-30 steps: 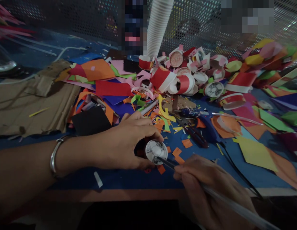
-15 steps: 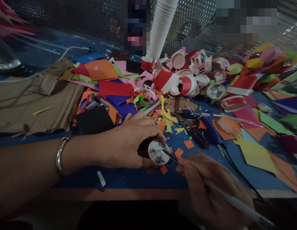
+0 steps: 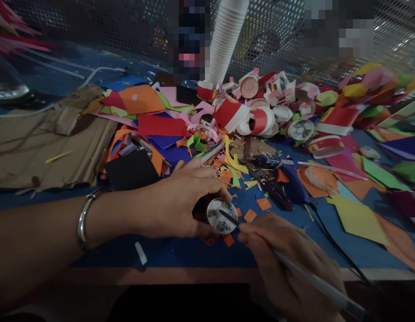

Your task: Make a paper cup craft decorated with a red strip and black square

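My left hand (image 3: 190, 194) curls its thumb and fingers around a small paper cup (image 3: 216, 221), whose round white end faces up. Black strokes fan out over that end. A pen (image 3: 311, 276) with a clear barrel and dark tip is pinched in my right hand (image 3: 284, 250). Its point meets the drawn surface near the middle. The cup's side is mostly hidden by my left fingers. Small orange paper scraps (image 3: 250, 215) lie right beside the cup.
Cut paper cups (image 3: 261, 120) are heaped at the back, by a tall cup stack (image 3: 229, 40). A blue glue gun (image 3: 294, 179) with a cord and dark-handled scissors (image 3: 276, 190) lie right of centre. Cardboard (image 3: 53, 152) covers the left; coloured paper (image 3: 359, 219) the right.
The pen tip has moved left across the cup's round end, toward its middle, and my right hand has shifted slightly left with it. My left hand keeps its hold.
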A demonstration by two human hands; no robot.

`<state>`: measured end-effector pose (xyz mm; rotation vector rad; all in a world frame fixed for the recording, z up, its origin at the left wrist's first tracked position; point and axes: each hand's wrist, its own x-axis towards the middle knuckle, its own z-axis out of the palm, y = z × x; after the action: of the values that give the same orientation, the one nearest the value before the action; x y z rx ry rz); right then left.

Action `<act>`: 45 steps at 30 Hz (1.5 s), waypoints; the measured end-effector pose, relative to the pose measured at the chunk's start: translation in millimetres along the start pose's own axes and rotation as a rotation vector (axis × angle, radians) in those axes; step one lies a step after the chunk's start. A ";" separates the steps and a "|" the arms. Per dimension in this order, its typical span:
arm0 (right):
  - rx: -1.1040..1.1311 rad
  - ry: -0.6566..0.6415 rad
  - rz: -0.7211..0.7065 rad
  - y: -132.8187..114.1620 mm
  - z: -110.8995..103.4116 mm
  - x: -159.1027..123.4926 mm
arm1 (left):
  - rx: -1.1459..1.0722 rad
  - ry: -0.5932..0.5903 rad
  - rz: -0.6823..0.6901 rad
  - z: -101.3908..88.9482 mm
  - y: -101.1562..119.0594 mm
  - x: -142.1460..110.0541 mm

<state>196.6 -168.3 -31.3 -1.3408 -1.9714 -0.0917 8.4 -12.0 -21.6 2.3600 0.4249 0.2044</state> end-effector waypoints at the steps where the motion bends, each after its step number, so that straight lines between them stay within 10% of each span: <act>1: 0.011 0.003 0.000 -0.4 -0.6 1.1 | 0.001 0.000 -0.001 0.0 0.2 0.2; 45: -0.030 0.067 0.023 4.1 3.0 -7.0 | 0.006 -0.020 -0.020 -1.6 2.2 2.2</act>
<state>199.6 -170.6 -39.1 -1.3620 -1.9046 -0.1540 10.6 -11.7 -18.8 2.3603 0.4403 0.1707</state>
